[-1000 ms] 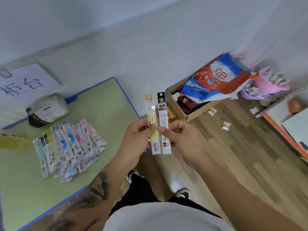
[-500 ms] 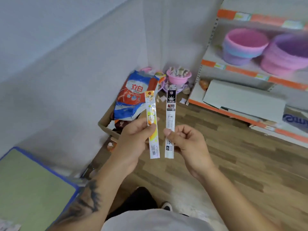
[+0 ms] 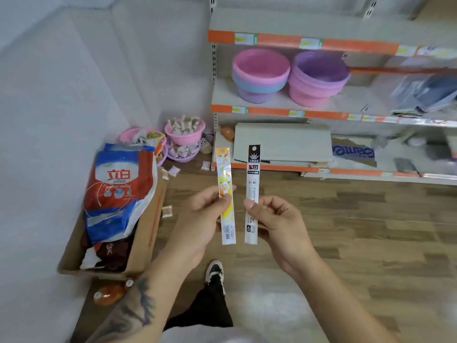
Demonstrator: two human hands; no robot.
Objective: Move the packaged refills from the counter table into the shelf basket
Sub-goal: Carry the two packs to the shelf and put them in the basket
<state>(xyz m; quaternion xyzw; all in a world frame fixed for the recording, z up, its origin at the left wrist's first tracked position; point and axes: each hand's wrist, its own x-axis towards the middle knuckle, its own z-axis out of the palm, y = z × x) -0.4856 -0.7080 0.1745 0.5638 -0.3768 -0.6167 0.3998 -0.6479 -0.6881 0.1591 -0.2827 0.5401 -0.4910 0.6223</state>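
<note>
My left hand (image 3: 200, 219) pinches a yellow-and-white packaged refill (image 3: 224, 174) upright at chest height. Right beside it, my right hand (image 3: 277, 219) pinches a black-and-white packaged refill (image 3: 252, 169), also upright and a little apart from the first. Ahead on the middle shelf (image 3: 272, 110) stand a stack of pink and purple baskets (image 3: 261, 75) and a second purple and pink stack (image 3: 317, 78). The counter table is out of view.
A cardboard box (image 3: 146, 233) with a red-and-blue detergent bag (image 3: 118, 189) sits on the wooden floor at my left. Small pink tubs (image 3: 184, 134) of sachets stand in the corner. Flat cardboard (image 3: 282, 142) lies on the bottom shelf. My shoe (image 3: 214, 271) is below.
My view has swung right from the green counter table to the shelf unit. Both hands keep their refills, which have drawn slightly apart.
</note>
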